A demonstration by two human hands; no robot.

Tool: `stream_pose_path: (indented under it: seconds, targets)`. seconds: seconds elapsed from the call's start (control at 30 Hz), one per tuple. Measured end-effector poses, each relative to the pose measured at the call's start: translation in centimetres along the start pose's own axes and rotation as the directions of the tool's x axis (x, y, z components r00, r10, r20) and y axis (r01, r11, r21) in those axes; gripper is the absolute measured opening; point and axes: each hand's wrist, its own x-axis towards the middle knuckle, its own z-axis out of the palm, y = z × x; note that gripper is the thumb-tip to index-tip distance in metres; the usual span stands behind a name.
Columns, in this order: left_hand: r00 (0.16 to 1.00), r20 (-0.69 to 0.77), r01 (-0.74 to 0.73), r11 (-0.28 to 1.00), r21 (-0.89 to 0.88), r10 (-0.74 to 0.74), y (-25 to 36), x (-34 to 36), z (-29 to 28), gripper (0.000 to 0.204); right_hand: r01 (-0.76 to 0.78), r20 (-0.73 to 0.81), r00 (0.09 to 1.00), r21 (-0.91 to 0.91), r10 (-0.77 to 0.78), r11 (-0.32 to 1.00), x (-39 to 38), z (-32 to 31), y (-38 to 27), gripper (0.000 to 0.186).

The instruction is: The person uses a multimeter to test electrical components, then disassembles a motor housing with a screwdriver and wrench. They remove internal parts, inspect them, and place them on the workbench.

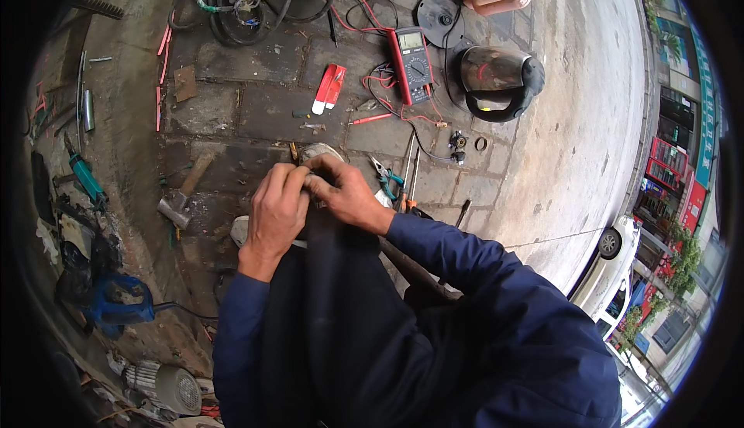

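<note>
- Brought together above dark trousers (337, 296): left hand (273, 205) and right hand (355, 198), fingers curled in; cannot tell what, if anything, is grasped, fingertips being hidden.
- Just beside the right hand, on the paving (267, 106): teal-handled pliers (386, 172).
- Left of the left hand, toward the paving's left edge: hammer (190, 184).
- Beyond: red-and-white box (329, 87), red multimeter (413, 65).
- By the paving's right edge: electric kettle (500, 75).

A small, narrow yellowish piece (294, 151) shows just left of the pale shoe (322, 150), its far end in plain sight. Its near end is covered, and its exact kind cannot be told.
</note>
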Motion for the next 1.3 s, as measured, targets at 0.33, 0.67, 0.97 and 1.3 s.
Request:
stream_pose_path:
  seconds: [0.33,0.67,0.97,1.3]
  targets:
    - [0.925,0.014,0.371,0.9,-0.229,-0.378,-0.4,-1.4,1.8,0.042,-0.447,-0.594,0.739,-0.079,0.318,0.891,-4.0,-24.4,13.7,0.038]
    - [0.881,0.053,0.468,0.85,-0.24,-0.47,-1.7,-3.1,2.3,0.037,-0.354,-0.646,0.758,-0.523,-0.09,0.775,-2.5,-21.9,16.0,0.035]
    - [0.894,0.043,0.442,0.86,-0.254,-0.446,-1.2,-2.9,1.7,0.037,-0.4,-0.51,0.846,-0.798,-0.152,0.45,10.2,-21.3,6.3,0.108]
    - [0.874,-0.094,0.423,0.843,-0.332,-0.476,-1.9,-3.8,-0.4,0.036,-0.241,-0.389,0.913,-0.273,0.123,0.931,1.6,-22.6,-9.7,0.079]
